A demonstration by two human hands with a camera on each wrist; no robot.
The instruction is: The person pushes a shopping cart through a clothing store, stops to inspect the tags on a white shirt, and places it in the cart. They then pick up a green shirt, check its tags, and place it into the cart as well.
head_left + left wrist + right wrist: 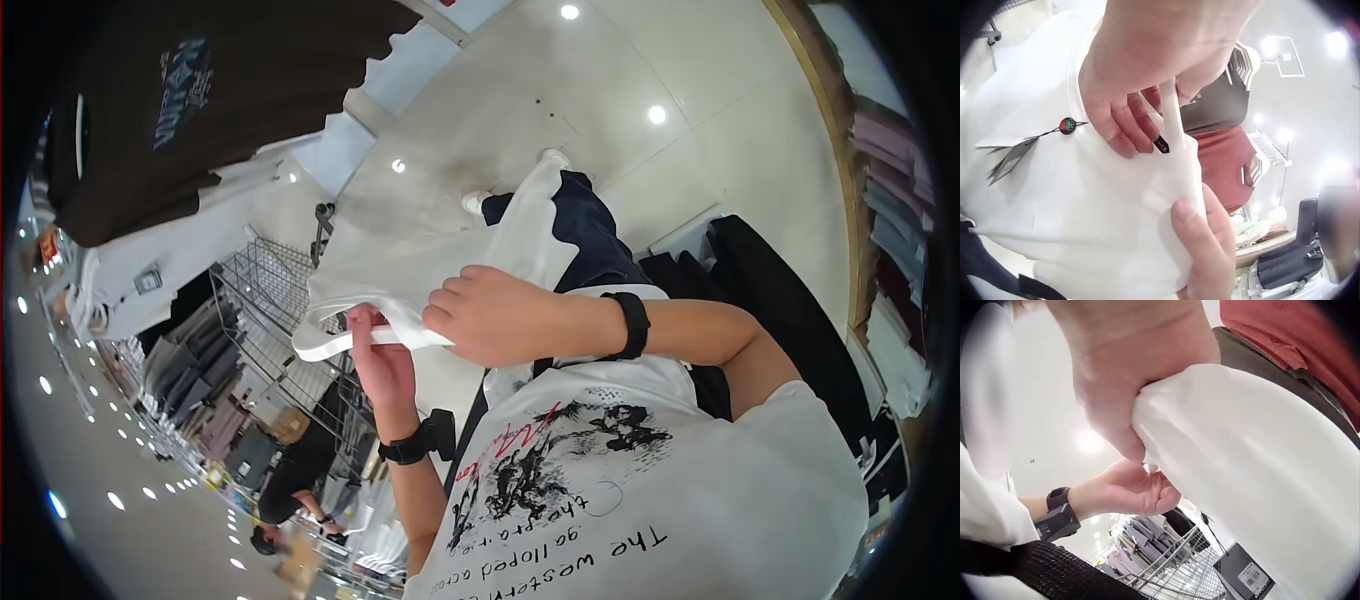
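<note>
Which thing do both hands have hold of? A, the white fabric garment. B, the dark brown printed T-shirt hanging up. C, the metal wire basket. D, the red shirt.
A: the left hand and the right hand both grip the white fabric garment along its edge, while the metal wire basket stands untouched beside them.

A white garment drapes straight ahead and fills the near space. A wire cart stands just beside the left hand and blocks that side. A pile of dark clothes closes off the right. Beyond the garment the pale floor lies open.
</note>
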